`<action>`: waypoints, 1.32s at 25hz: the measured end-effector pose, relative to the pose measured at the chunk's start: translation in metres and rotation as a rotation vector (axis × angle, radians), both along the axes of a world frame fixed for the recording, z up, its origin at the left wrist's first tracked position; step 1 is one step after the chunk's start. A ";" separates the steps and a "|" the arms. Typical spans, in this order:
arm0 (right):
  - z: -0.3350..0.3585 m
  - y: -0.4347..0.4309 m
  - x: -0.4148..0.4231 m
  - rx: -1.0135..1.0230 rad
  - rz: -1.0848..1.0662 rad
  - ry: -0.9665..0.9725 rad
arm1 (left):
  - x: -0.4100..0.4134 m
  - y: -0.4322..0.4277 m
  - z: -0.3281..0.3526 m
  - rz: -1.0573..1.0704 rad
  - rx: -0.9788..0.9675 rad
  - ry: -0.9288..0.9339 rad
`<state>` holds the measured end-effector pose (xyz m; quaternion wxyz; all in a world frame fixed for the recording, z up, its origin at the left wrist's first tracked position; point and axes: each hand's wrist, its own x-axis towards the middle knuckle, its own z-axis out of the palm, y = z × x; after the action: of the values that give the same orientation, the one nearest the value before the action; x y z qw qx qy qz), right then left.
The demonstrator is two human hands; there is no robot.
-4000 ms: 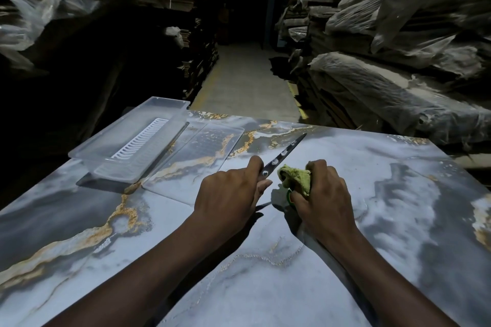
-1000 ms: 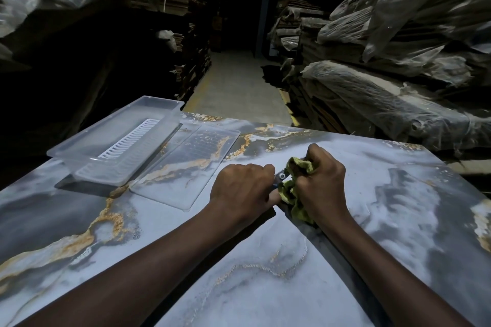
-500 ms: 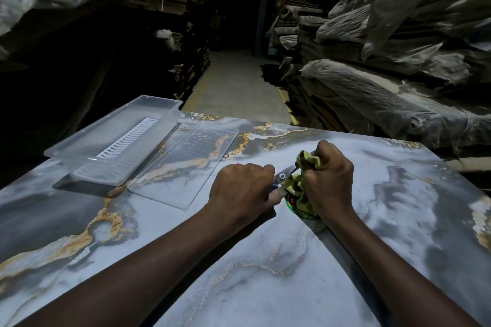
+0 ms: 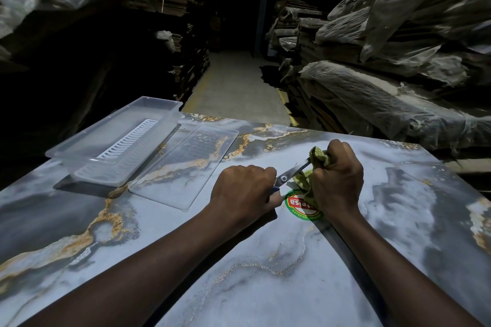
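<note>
Wiping looks well along in the head view: the left hand grips the scissors by the handles, low over the marble table, while the right hand clenches the green cloth round the blade tips; stowing them in the clear tray probably remains.

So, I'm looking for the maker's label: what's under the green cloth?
A round red-and-green sticker on the marble table, partly showing. The cloth and the right hand cover its right side, so the full lettering cannot be read.
</note>
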<state>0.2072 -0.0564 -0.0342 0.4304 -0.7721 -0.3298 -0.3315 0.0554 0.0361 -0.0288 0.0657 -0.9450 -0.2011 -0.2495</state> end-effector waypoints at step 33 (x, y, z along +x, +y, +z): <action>-0.005 -0.007 0.013 0.107 0.264 0.204 | 0.006 0.009 -0.007 0.001 -0.478 -0.269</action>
<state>0.2198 -0.0630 -0.0388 0.5418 -0.7278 -0.3648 -0.2093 0.0618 0.0452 -0.0362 -0.1863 -0.8919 -0.2619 -0.3182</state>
